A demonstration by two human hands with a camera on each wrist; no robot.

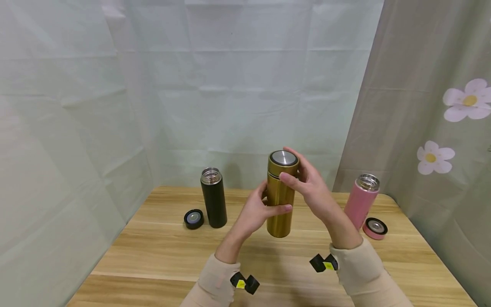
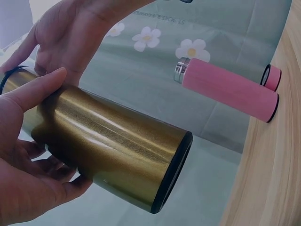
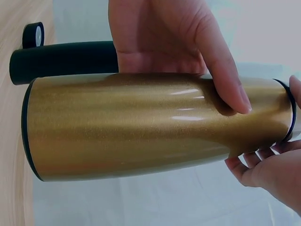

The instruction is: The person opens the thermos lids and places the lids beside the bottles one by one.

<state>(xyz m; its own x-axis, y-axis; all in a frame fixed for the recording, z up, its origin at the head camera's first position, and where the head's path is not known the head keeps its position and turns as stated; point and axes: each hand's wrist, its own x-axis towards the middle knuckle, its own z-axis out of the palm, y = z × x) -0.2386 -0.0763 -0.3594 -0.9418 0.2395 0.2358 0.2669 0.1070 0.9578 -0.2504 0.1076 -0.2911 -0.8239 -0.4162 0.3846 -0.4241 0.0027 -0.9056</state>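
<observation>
A gold thermos bottle [image 1: 278,219] is held upright off the table, its lid [image 1: 284,158] seated on top with a brushed metal disc and dark ring. My left hand [image 1: 258,209] grips the bottle's body, thumb across the front and fingers curled behind. Higher up, my right hand [image 1: 310,185] holds around the lid, its thumb near the seam and its fingers on the far side. In the left wrist view the dark base ring of the gold bottle [image 2: 122,141] shows apart from the tabletop. The right wrist view shows the gold bottle [image 3: 117,127] lying across the picture.
On the wooden table [image 1: 161,251], a black bottle [image 1: 215,204] stands uncovered at the left beside its black lid [image 1: 193,218]. A pink bottle [image 1: 360,204], also uncovered, stands at the right behind my forearm, its pink lid [image 1: 375,229] alongside. Pale curtains [image 1: 245,85] hang behind.
</observation>
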